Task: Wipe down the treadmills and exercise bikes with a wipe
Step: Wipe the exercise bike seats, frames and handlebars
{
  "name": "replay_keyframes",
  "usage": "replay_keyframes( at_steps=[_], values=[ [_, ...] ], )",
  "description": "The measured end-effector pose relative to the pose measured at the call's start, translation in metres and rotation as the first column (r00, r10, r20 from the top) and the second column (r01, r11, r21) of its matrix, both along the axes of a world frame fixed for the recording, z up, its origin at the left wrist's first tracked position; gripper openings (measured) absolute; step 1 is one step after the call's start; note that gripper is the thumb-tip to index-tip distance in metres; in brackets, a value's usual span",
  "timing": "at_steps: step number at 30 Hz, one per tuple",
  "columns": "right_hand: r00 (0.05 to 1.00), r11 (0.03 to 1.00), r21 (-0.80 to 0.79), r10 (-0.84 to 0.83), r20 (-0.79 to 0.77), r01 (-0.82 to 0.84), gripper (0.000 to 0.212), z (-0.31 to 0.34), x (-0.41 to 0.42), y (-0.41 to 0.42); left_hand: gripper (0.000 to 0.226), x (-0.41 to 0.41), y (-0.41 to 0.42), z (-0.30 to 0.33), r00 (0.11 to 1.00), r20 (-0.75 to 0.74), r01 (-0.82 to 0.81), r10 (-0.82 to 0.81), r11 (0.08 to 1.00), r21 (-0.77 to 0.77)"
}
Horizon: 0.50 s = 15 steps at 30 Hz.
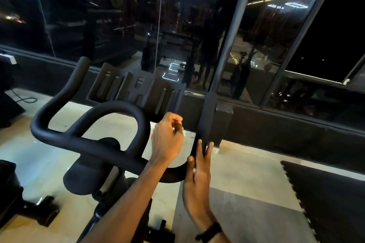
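Handlebars (pixel 83 142) (matte black, looped): left hand (pixel 167 140) pinches something small, right hand (pixel 197 175) presses flat, fingers straight.

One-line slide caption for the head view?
At an exercise bike's handlebar, the left hand pinches something dark while the right hand lies flat against the right grip; no wipe discernible.

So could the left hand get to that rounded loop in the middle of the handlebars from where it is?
Probably yes. The left hand hovers just right of the center loop, fingers curled with something dark and indistinct at the fingertips, and nothing lies between them.
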State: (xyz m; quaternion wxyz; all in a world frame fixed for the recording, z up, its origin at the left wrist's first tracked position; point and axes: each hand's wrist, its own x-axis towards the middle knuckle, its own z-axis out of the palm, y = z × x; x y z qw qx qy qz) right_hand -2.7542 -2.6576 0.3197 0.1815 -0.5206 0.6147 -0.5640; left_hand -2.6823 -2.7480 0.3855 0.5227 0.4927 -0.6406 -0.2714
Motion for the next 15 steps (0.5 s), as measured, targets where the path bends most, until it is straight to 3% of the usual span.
replay_keyframes(
  at_steps=[2, 4, 6, 8, 10, 13, 15],
  values=[
    [0.952, 0.999, -0.036, -0.046, -0.302, 0.037, 0.068, 0.006, -0.017, -0.018, 0.017, 0.002, 0.002, 0.002, 1.0, -0.028, -0.011, 0.011, 1.0, -0.021],
    [0.793, 0.994, -0.071, -0.107, -0.599, 0.081, 0.061, 0.022, -0.038, -0.045, 0.016, 0.003, 0.003, 0.003, 0.997, -0.07, -0.035, 0.03, 0.997, -0.068],
    [0.622, 0.997, -0.022, -0.064, -0.78, 0.074, 0.065, 0.039, -0.052, -0.066, 0.015, 0.006, 0.006, 0.005, 0.992, -0.118, -0.057, 0.041, 0.99, -0.133],
    [0.518, 0.996, 0.092, 0.068, -0.853, 0.019, 0.068, 0.047, -0.054, -0.076, 0.015, 0.014, 0.011, 0.009, 0.99, -0.137, -0.069, 0.039, 0.973, -0.223],
    [0.472, 0.993, 0.114, 0.108, -0.875, -0.017, 0.065, 0.045, -0.044, -0.069, 0.015, 0.032, 0.017, 0.014, 0.994, -0.084, -0.087, 0.064, 0.947, -0.311],
    [0.494, 0.996, -0.05, -0.004, -0.87, -0.08, 0.048, 0.03, -0.01, -0.028, 0.016, 0.072, 0.019, 0.017, 0.977, 0.018, -0.194, 0.214, 0.915, -0.355],
    [0.577, 0.997, -0.031, 0.018, -0.816, -0.074, 0.054, 0.031, 0.023, -0.007, 0.015, 0.096, 0.014, 0.014, 0.945, 0.086, -0.277, 0.316, 0.912, -0.303]
  ],
)
